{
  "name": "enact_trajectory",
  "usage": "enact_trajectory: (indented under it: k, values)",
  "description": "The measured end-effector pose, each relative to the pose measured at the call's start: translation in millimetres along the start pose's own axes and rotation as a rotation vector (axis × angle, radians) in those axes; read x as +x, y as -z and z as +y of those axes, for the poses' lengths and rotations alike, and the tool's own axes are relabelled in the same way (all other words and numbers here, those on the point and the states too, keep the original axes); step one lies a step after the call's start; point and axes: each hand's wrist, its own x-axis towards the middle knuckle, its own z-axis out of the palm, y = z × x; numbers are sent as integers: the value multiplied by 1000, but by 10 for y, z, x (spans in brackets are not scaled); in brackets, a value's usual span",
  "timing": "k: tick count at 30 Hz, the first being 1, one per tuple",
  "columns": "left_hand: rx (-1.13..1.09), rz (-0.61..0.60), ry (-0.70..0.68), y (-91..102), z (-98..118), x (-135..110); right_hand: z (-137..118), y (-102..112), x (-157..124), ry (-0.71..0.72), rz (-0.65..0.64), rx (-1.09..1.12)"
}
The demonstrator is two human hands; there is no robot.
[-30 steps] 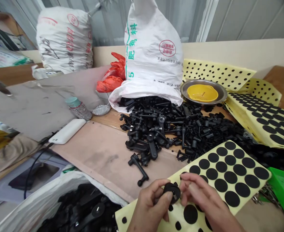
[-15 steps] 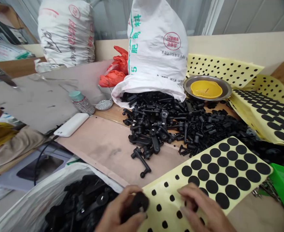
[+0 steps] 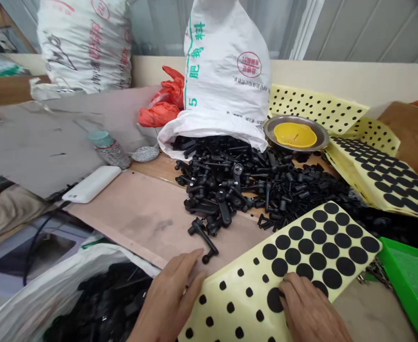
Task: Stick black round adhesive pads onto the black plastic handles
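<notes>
My left hand is open, fingers stretched toward a black plastic crank handle lying at the near edge of the heap; its fingertips are just short of the handle's knob end. My right hand has its fingers bent and pressed together at the edge of a black round sticker, which is over the yellow backing sheet. Rows of round stickers cover the sheet's far right part, while small black dots mark its nearer part.
Behind lies a heap of black handles spilling from a white woven sack. At lower left, a sack holds black parts. A green tray, a steel bowl, a white phone-like object and a lidded jar surround the workspace.
The black part in my left hand is gone from it, and that hand now reaches forward, open. My right hand has closed on a round sticker. The view has shifted slightly right.
</notes>
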Motion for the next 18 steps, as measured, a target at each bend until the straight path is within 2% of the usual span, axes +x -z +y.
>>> enact_trajectory:
  k: [3, 7, 9, 15, 18]
  values:
    - [17, -19, -33, -116, 93, 199, -11, 16, 6, -39, 7, -4]
    - [160, -56, -46, -238, 114, 322, -11, 7, -12, -106, 67, 28]
    - [187, -68, -43, -267, 108, 344, 3, 17, -18, -109, 58, 77]
    - [105, -94, 0, -267, 89, 332, -3, 157, 8, -96, -79, 268]
    - [84, -72, -2, -281, 89, 316, -55, 180, 16, -55, -63, 276]
